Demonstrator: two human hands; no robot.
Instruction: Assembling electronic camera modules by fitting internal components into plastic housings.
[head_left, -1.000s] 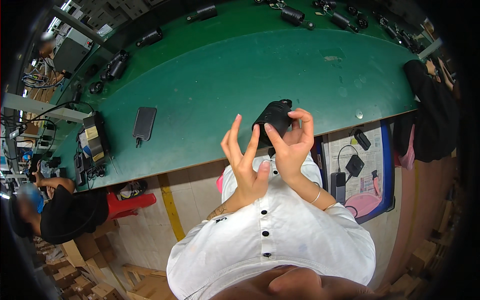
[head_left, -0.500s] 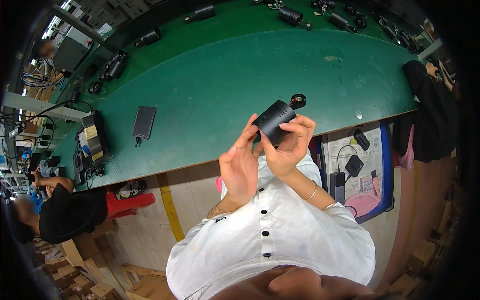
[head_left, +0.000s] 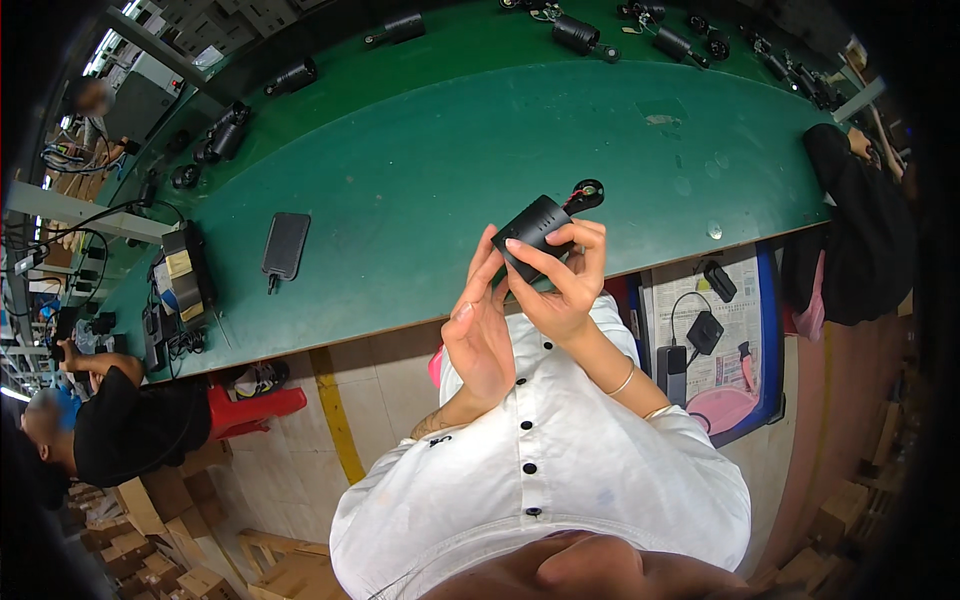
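A black cylindrical housing (head_left: 532, 232) is tilted in front of me, above the table's near edge. From its upper right end a small round black part (head_left: 588, 194) hangs out on short red wires. My right hand (head_left: 562, 285) is closed on the housing, its thumb and fingers pressed along the side. My left hand (head_left: 486, 335) supports the lower left end with its fingers, the palm turned up; some of its fingertips are hidden behind the housing.
On the green table (head_left: 400, 190) lies a dark flat pouch-like object (head_left: 287, 246). More black cylinders (head_left: 578, 35) line the back. At right, a blue-rimmed tray (head_left: 768, 330) holds small devices on newspaper. Co-workers sit left, by a red stool (head_left: 250, 408), and right.
Both hands and the housing have shifted slightly left and up. My right thumb now reaches further over the lower left end of the housing.
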